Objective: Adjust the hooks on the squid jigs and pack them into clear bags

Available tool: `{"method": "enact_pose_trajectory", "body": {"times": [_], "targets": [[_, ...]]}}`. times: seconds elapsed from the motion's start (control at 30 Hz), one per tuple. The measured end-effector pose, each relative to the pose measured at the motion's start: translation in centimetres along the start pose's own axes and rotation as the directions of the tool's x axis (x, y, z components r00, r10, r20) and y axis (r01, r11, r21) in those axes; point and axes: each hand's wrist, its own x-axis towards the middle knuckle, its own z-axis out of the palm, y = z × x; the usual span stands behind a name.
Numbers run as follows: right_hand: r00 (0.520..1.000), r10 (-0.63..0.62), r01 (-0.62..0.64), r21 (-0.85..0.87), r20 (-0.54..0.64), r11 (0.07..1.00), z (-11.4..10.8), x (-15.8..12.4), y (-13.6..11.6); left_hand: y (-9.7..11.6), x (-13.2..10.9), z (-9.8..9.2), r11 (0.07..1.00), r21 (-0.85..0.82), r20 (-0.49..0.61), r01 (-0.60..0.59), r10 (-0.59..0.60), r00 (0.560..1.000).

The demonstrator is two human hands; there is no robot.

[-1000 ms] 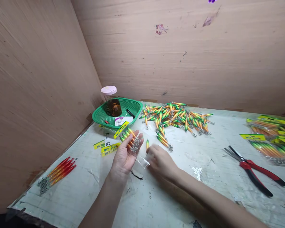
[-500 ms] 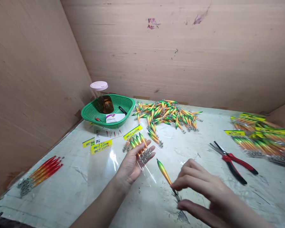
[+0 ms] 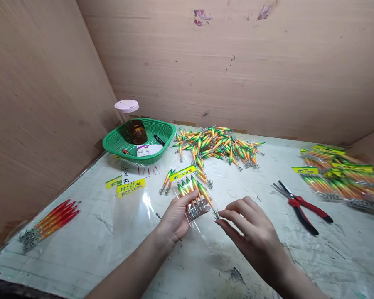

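My left hand [image 3: 175, 220] grips a clear bag [image 3: 183, 173] with a yellow BCT LURE header, its thumb across the front. Several green and orange lures [image 3: 187, 189] lie side by side in the bag, hooks toward my palm. Between the thumb and fingertips of my right hand [image 3: 249, 228] is the hook end of one more lure [image 3: 205, 193], whose green tip points up and left over the bag. Whether that tip is inside the bag, I cannot tell. Two loose lures [image 3: 166, 181] lie just left of the bag.
Behind the hands is a heap of lures [image 3: 218, 145]. A green basket [image 3: 112, 145] holding a lidded cup [image 3: 135, 128] stands back left. Red lures [image 3: 54, 220] and yellow-headed bags [image 3: 131, 189] lie left; red-handled pliers [image 3: 299, 203] and filled bags [image 3: 345, 178] lie right.
My right hand has moved up and left, bringing its lure to the bag. The bag in my left hand has shifted slightly right, and its header now faces up in clear view. The camera view has shifted slightly.
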Motion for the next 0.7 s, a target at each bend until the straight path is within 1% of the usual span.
{"method": "enact_pose_trajectory", "body": {"times": [0.13, 0.23, 0.33, 0.5, 0.7], "targets": [[0.994, 0.105, -0.105, 0.067, -0.009, 0.992, 0.7, -0.3, 0.3, -0.3, -0.1, 0.0, 1.000, 0.000, -0.018, -0.022, 0.021, 1.000], [0.990, 0.142, -0.141, 0.081, -0.010, 0.987, 1.0, -0.2, 0.4, -0.6, -0.1, -0.1, 1.000, 0.000, 0.008, -0.023, 0.023, 1.000], [0.991, 0.130, -0.129, 0.086, -0.013, 0.988, 1.1, -0.1, 0.4, -0.6, -0.3, 0.0, 1.000, 0.005, 0.024, -0.011, 0.011, 1.000], [0.996, 0.083, -0.082, 0.037, -0.036, 0.996, 1.2, -0.2, 0.1, -0.4, -0.7, 0.4, 1.000, 0.025, 0.013, 0.018, -0.018, 1.000], [0.993, 0.079, -0.075, 0.055, -0.083, 0.996, 1.2, -0.2, 0.1, -0.5, -0.7, 0.5, 0.999, 0.033, 0.018, -0.006, 0.006, 1.000]]}}
